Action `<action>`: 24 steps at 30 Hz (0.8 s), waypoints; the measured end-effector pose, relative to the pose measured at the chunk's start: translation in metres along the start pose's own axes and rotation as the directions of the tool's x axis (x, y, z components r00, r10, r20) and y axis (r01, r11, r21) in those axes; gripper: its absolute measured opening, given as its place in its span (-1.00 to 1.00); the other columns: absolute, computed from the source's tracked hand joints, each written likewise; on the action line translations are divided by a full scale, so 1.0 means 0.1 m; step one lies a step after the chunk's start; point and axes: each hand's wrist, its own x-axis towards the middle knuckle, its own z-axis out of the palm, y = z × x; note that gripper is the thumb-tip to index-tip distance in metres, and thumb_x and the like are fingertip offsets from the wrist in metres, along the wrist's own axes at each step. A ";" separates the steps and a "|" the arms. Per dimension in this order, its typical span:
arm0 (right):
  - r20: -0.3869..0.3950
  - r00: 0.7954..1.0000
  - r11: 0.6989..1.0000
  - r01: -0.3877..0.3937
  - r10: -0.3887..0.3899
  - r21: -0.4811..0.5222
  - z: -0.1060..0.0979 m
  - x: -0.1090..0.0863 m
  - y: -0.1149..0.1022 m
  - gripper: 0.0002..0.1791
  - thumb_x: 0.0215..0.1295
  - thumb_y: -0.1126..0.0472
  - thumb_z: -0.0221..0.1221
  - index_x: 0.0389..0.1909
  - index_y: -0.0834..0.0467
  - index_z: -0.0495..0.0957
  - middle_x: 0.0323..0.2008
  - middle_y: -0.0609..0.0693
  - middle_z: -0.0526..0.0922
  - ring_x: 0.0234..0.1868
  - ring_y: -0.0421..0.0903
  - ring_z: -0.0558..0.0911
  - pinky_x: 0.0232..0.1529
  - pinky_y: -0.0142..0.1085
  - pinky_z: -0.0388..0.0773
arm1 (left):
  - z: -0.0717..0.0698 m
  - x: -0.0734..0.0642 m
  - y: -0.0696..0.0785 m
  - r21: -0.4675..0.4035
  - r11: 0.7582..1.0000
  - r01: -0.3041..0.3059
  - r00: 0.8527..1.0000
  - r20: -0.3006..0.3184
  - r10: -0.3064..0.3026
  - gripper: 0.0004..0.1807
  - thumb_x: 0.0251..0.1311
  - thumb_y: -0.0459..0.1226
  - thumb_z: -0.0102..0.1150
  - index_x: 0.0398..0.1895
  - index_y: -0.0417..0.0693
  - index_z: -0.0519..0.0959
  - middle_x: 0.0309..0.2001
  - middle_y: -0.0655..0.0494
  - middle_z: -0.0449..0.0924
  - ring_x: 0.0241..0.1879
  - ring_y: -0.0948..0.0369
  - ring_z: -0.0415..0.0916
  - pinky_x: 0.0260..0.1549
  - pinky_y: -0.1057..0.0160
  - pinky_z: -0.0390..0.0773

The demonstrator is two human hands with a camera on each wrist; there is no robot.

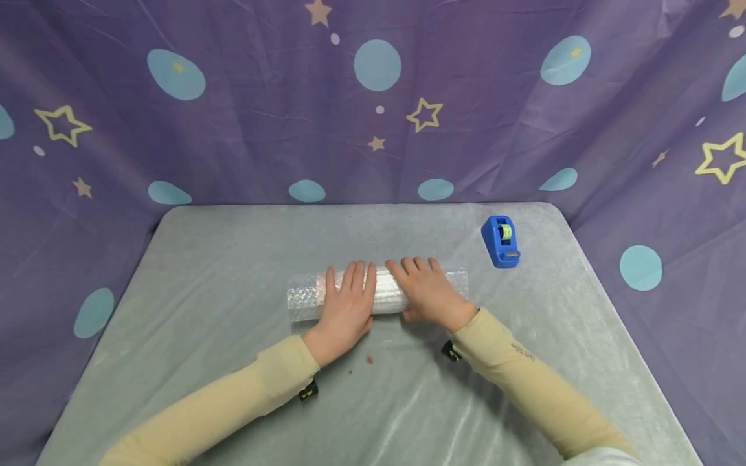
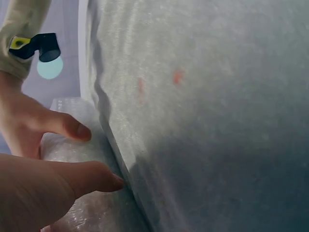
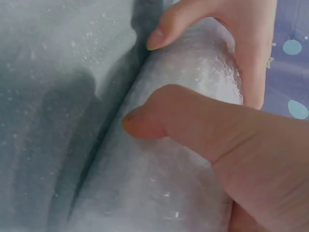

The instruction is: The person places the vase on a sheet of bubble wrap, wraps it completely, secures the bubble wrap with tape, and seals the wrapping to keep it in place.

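A roll of clear bubble wrap (image 1: pixel 387 294) lies crosswise on the grey cloth-covered table. My left hand (image 1: pixel 345 310) grips it left of the middle, fingers laid over the top and the thumb (image 2: pixel 89 176) down its near side. Just to the right, my right hand (image 1: pixel 430 296) holds the roll the same way, its thumb (image 3: pixel 164 111) pressed against the near side in the right wrist view. Both ends of the wrap stick out past the hands. Anything inside the roll is hidden by the wrap's layers and the fingers.
A blue tape dispenser (image 1: pixel 501 243) with a greenish roll of tape stands at the table's back right. Small reddish marks (image 1: pixel 369 360) show on the cloth (image 1: pixel 233 259) in front of the roll. A purple patterned curtain (image 1: pixel 262 129) encloses the back and sides.
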 end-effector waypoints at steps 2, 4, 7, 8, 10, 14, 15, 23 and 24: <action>0.023 1.000 1.000 -0.005 0.005 0.018 -0.01 0.02 0.01 0.13 -0.18 -0.05 0.67 0.43 0.15 0.30 0.10 0.18 0.55 0.11 0.22 0.58 0.11 0.19 0.53 | 0.02 0.01 0.01 0.004 1.000 0.009 1.000 0.005 -0.009 0.16 -0.15 0.00 0.66 0.49 -0.35 0.29 0.36 -0.34 0.43 0.37 -0.19 0.38 0.25 -0.42 0.34; 0.052 0.999 0.999 -0.013 0.010 0.046 -0.03 0.05 0.03 0.13 -0.16 -0.03 0.65 0.45 0.15 0.29 0.12 0.19 0.55 0.14 0.24 0.57 0.13 0.21 0.51 | 0.04 0.03 0.01 0.011 1.000 0.018 1.000 0.017 -0.018 0.21 -0.20 0.01 0.69 0.50 -0.34 0.27 0.37 -0.36 0.41 0.39 -0.20 0.36 0.26 -0.42 0.33; 0.089 0.996 0.996 -0.029 0.022 0.079 -0.05 0.07 0.05 0.13 -0.13 -0.03 0.64 0.46 0.15 0.27 0.14 0.19 0.55 0.17 0.25 0.56 0.17 0.23 0.48 | 0.06 0.06 0.01 0.033 0.999 0.025 0.999 0.027 -0.026 0.27 -0.26 0.04 0.73 0.50 -0.33 0.26 0.37 -0.36 0.40 0.39 -0.20 0.35 0.27 -0.42 0.32; 0.101 0.995 0.996 -0.035 0.026 0.088 -0.05 0.08 0.05 0.13 -0.13 -0.03 0.63 0.47 0.14 0.27 0.15 0.19 0.55 0.18 0.26 0.55 0.19 0.24 0.46 | 0.06 0.07 0.01 0.042 0.999 0.025 0.999 0.028 -0.027 0.28 -0.28 0.05 0.74 0.50 -0.33 0.26 0.37 -0.35 0.40 0.39 -0.20 0.35 0.27 -0.41 0.32; 0.124 0.992 0.994 -0.047 0.035 0.098 -0.06 0.09 0.06 0.15 -0.12 -0.04 0.63 0.49 0.14 0.25 0.19 0.20 0.54 0.23 0.27 0.53 0.25 0.29 0.41 | 0.08 0.08 0.01 0.053 0.998 0.025 0.999 0.021 -0.026 0.28 -0.30 0.05 0.74 0.49 -0.33 0.27 0.36 -0.35 0.41 0.38 -0.19 0.37 0.27 -0.41 0.33; 0.169 0.984 0.991 -0.080 0.062 0.103 -0.07 0.12 0.07 0.20 -0.09 -0.07 0.63 0.54 0.15 0.20 0.27 0.24 0.50 0.34 0.31 0.46 0.37 0.39 0.24 | 0.10 0.11 -0.01 0.066 0.997 0.026 1.000 0.006 -0.026 0.24 -0.29 0.04 0.73 0.47 -0.31 0.30 0.33 -0.32 0.45 0.35 -0.18 0.40 0.26 -0.41 0.34; 0.179 0.981 0.991 -0.089 0.070 0.098 -0.07 0.12 0.07 0.21 -0.09 -0.08 0.63 0.55 0.15 0.19 0.30 0.25 0.49 0.37 0.32 0.43 0.39 0.40 0.19 | 0.11 0.12 -0.01 0.067 0.997 0.025 1.000 0.007 -0.025 0.23 -0.28 0.05 0.73 0.47 -0.31 0.31 0.33 -0.32 0.45 0.34 -0.17 0.40 0.25 -0.41 0.34; 0.145 0.987 0.996 -0.073 0.066 0.042 -0.08 0.14 0.08 0.16 -0.11 -0.13 0.61 0.46 0.20 0.23 0.35 0.34 0.41 0.47 0.38 0.30 0.44 0.41 0.10 | 0.14 0.14 -0.03 0.058 0.998 0.035 0.999 -0.030 -0.033 0.15 -0.30 0.02 0.72 0.40 -0.28 0.37 0.27 -0.28 0.50 0.28 -0.15 0.45 0.23 -0.39 0.37; 0.129 0.990 0.997 -0.064 0.059 0.037 -0.09 0.13 0.08 0.14 -0.11 -0.13 0.61 0.44 0.20 0.25 0.35 0.34 0.41 0.48 0.39 0.29 0.43 0.41 0.10 | 0.14 0.15 -0.04 0.055 0.998 0.035 0.999 -0.041 -0.033 0.15 -0.31 0.01 0.72 0.39 -0.28 0.38 0.25 -0.27 0.50 0.27 -0.15 0.46 0.23 -0.39 0.37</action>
